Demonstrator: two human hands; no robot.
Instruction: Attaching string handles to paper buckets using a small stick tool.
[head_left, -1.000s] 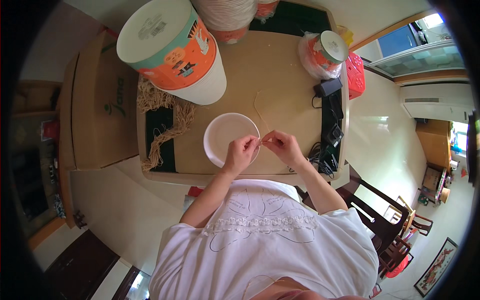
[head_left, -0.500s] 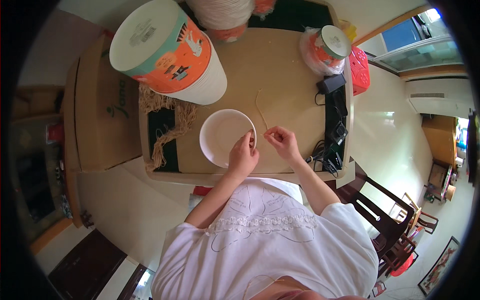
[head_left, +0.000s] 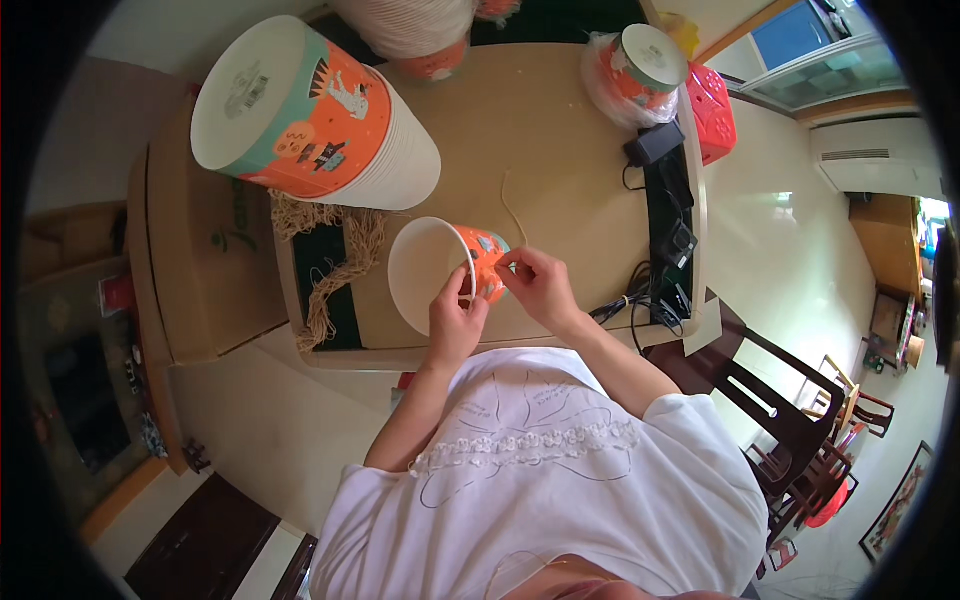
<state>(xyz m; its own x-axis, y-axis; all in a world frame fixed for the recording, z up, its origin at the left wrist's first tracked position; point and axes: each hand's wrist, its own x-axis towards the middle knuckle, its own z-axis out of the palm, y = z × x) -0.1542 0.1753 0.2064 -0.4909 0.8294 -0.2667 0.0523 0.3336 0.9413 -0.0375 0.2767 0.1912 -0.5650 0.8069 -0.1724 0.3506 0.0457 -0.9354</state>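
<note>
A paper bucket (head_left: 418,275), white inside with an orange printed outside, lies tilted over on the table in front of me, its mouth toward the left. My left hand (head_left: 458,318) grips its rim near the front, fingers closed over the edge. Against the bucket's printed side, my right hand (head_left: 542,292) is pinched on the end of a thin tan string (head_left: 514,207). The string trails away from the fingertips across the cardboard. Its pinched end is mostly hidden by the fingers.
A tall stack of similar buckets (head_left: 335,120) leans at the far left, above a bundle of tan strings (head_left: 345,270). A wrapped cup stack (head_left: 648,75), a black adapter (head_left: 655,144) and black cables (head_left: 640,300) line the right side. A cardboard box (head_left: 205,250) stands left.
The bucket has tilted over to the left, so its orange side now shows. My right hand has moved left with the string, up to the bucket's side.
</note>
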